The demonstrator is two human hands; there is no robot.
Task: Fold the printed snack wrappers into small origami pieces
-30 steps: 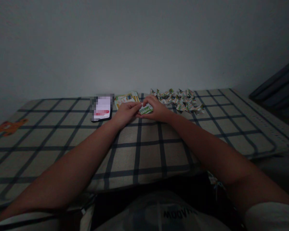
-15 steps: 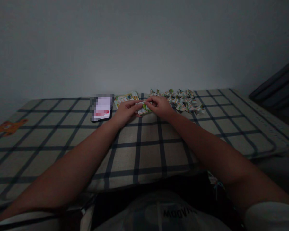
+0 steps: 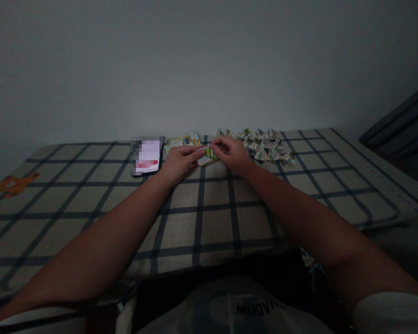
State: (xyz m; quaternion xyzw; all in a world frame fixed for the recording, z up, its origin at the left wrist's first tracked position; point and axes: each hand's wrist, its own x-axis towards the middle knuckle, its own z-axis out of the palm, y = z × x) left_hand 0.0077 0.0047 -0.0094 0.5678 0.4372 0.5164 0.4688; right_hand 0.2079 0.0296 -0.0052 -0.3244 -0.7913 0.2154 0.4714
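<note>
Between my two hands is a small piece of printed paper (image 3: 207, 157), green, yellow and white, held just over the cloth. My left hand (image 3: 181, 161) grips its left side, thumb on top and fingers beneath. My right hand (image 3: 232, 153) pinches its upper right part with thumb and forefinger. A stack of similar printed paper sheets (image 3: 184, 140) lies behind my left hand. Beyond my right hand a heap of small pointed folded paper pieces (image 3: 264, 143) is spread toward the right.
A phone (image 3: 148, 157) with a lit screen rests left of my left hand. The table is covered by a checked cloth (image 3: 216, 213), with an orange bear-shaped figure (image 3: 16, 183) at far left. A pale wall (image 3: 209, 69) rises behind the table's back edge.
The printed paper has tilted and shifted slightly in my fingers. My right hand has moved up a little; both hands keep their hold.
</note>
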